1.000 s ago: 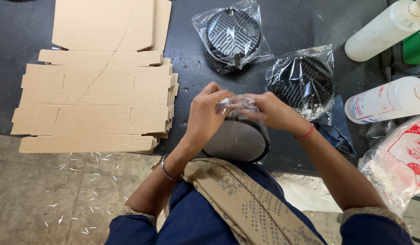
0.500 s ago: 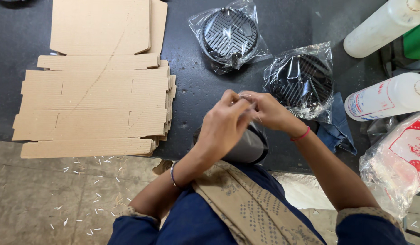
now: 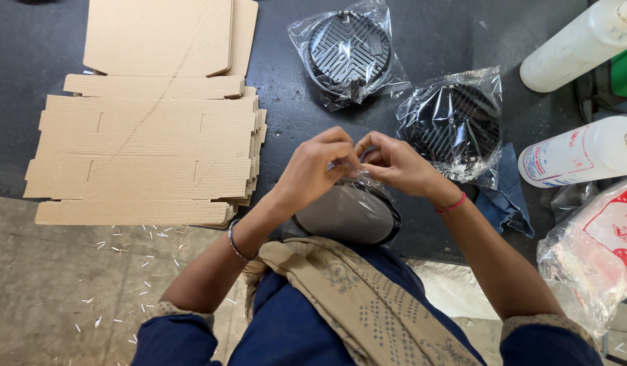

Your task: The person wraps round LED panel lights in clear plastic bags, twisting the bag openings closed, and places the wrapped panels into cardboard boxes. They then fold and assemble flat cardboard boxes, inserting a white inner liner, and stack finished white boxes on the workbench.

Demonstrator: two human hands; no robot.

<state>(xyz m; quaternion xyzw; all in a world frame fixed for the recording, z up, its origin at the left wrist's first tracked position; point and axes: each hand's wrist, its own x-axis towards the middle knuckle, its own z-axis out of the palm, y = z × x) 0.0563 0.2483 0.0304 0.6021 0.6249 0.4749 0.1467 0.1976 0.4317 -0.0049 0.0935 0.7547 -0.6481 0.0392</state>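
My left hand (image 3: 318, 169) and my right hand (image 3: 394, 165) meet fingertip to fingertip over a round grey-black disc in a clear plastic bag (image 3: 350, 213) at the near edge of the dark table (image 3: 49, 41). Both hands pinch the gathered top of that bag. The disc stands tilted against my body, partly hidden by the hands. Two more bagged black round grilles lie farther back: one (image 3: 347, 51) at the top centre, another (image 3: 455, 125) just right of my right hand.
A stack of flat cardboard box blanks (image 3: 151, 156) lies to the left, with another blank (image 3: 164, 34) behind it. Two white plastic bottles (image 3: 577, 44) (image 3: 584, 152), a blue cloth (image 3: 506, 200) and a red-and-white printed bag (image 3: 601, 251) crowd the right side. Small white scraps litter the floor (image 3: 90, 285).
My left hand has slid right from the bag's left side to meet the right hand at the bag's top. The bagged disc stays in place under them.
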